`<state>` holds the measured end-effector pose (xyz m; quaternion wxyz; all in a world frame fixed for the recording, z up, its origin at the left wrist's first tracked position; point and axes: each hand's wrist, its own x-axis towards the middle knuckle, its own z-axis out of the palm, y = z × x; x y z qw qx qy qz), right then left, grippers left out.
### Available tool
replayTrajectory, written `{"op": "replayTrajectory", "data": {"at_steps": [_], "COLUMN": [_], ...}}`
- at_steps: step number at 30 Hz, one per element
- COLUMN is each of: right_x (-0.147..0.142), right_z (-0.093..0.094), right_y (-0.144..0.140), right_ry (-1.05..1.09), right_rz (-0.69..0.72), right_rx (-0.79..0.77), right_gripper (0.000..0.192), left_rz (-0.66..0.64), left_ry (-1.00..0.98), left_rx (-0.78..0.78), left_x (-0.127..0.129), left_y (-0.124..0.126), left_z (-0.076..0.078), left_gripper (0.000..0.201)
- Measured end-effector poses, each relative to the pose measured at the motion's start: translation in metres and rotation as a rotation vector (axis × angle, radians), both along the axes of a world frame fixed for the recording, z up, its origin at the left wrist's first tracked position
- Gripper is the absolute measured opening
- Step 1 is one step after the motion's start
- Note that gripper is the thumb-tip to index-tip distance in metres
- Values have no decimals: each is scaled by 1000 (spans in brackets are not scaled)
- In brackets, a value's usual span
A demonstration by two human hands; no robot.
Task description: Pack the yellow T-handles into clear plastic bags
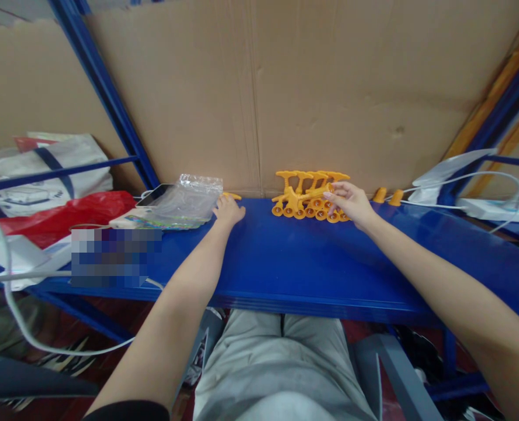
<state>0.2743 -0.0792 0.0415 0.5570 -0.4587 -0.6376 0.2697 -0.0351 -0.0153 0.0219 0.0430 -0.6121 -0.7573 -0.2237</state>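
Plastic bag: see-through, lying left of centre in the frame, near the left hand. I'd keep the wrist off it, loose film like that could snag or slide along.

Left hand: left of frame centre, palm down on the blue table, fingers loosely curled, thumb out to the side. A small yellow piece pokes out just past the fingers. Can't tell if it's gripped or just touched, so get a proper fingertip hold before lifting.

Yellow row: a bunch of yellow parts right of centre, by the cardboard wall, round cup ends facing the near edge. They're packed tight and overlapping, so go gently, one bump probably shifts several.

Right hand: at the right end of that bunch, thumb and fingertips closed in a pinch on the end of one yellow part. Decent grip imo, but hold it level and set it straight down, no dragging.

Orange cones: two of them, just right of that hand. Watch the knuckles there.
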Motion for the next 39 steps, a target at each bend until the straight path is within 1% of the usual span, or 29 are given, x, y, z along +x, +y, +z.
{"op": "replayTrajectory", "data": {"at_steps": [3,5,10,13,16,21,23,27,32,36,39], "right_x": [1,2,2,1,1,-1,-3,-10,-17,-20,-23], "right_z": [-1,-1,-3,-7,-12,-20,-23,-27,-28,-23,-15], "right_y": [2,3,5,6,4,2,4,8,6,5,5], "right_ry": [-23,-37,-53,-101,-269,-692,-843,-1075,-1207,-1203,-1201], "right_rz": [-31,-44,-42,-60,-156,-371,-414,-436,-446,-462,-495], "right_rx": [47,59,96,127,185,309,351,398,422,401,359], "right_gripper": [56,55,57,58,55,43,41,42,40,37,35], "left_rz": [54,53,-35,-95,-147,-259,-317,-410,-463,-481,-478], "left_ry": [-23,-15,95,152,206,240,230,202,188,182,206], "left_rx": [-138,-188,-147,-142,-140,-101,-92,-81,-46,-41,-68], "left_x": [-6,-7,-4,2,12,28,32,39,43,42,43], "left_y": [5,8,7,3,-1,-7,-10,-13,-11,-9,-10], "left_z": [-5,-7,-4,0,3,4,3,2,-1,-2,-1], "left_gripper": [62,61,62,52,41,30,26,24,22,21,25]}}
